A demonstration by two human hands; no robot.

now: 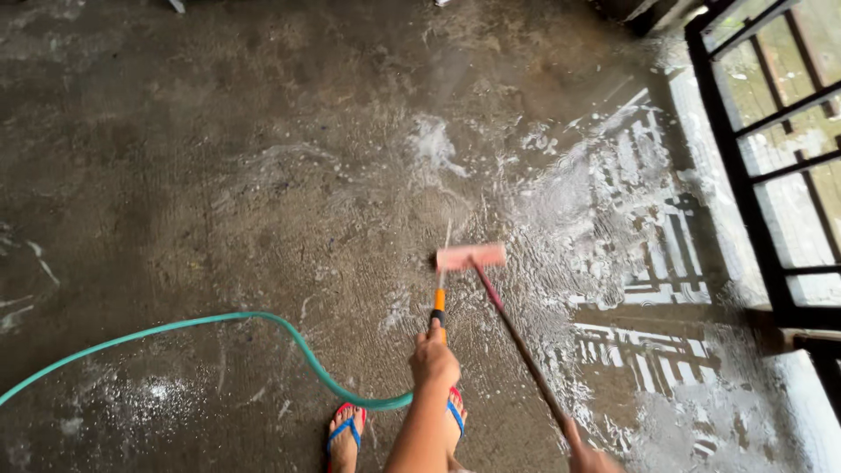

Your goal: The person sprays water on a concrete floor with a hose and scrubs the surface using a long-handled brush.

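The left hand was closed in a fist around the orange nozzle of the green garden hose, fingers wrapped tight, the tip aimed forward and slightly down. A thin jet of water ran from it toward the pink brush head, which lay straight ahead of those knuckles, close beyond the nozzle's mouth.

The right hand sat at the bottom edge of view, gripping the far end of the dark reddish broom handle; its fingers seemed curled on the stick, though most of the hand was cut off. The handle's long axis ran diagonally, from that hand up and leftward to the brush head, so the left hand was the nearer of the two to the bristles.

Behind the left wrist, the hose looped leftward across the wet concrete floor, passing just in front of two feet in blue-strapped flip-flops. Soapy water spread rightward toward a black metal gate.
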